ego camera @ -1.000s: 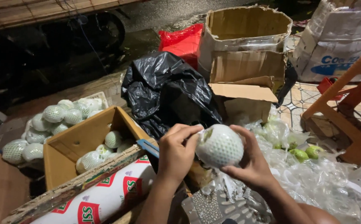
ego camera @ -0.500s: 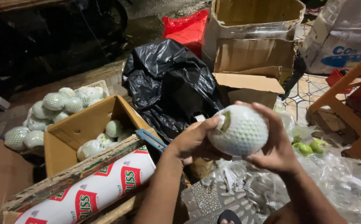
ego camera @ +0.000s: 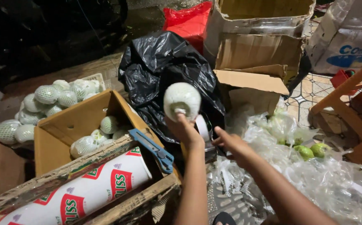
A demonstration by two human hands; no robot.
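Note:
My left hand (ego camera: 186, 130) is raised and grips a round fruit wrapped in white foam net (ego camera: 182, 100) by its lower end, holding it up in front of a black plastic bag (ego camera: 160, 71). My right hand (ego camera: 232, 143) is off the fruit, lower and to the right, fingers apart and empty, its fingertips close to a white tape roll (ego camera: 203, 127). An open cardboard box (ego camera: 60, 133) to the left holds several more net-wrapped fruits (ego camera: 108, 124).
A blue utility knife (ego camera: 152, 149) lies on a wooden crate (ego camera: 118, 204) holding a white printed roll. More wrapped fruits (ego camera: 43, 104) sit in a tray at far left. Stacked cardboard boxes (ego camera: 251, 46), clear plastic bags with green fruits (ego camera: 310, 151) and an orange wooden frame (ego camera: 351, 112) are at right.
Both hands held the wrapped fruit before. Now my right hand has let go and dropped toward the tape roll, while my left hand lifts the fruit forward over the black bag.

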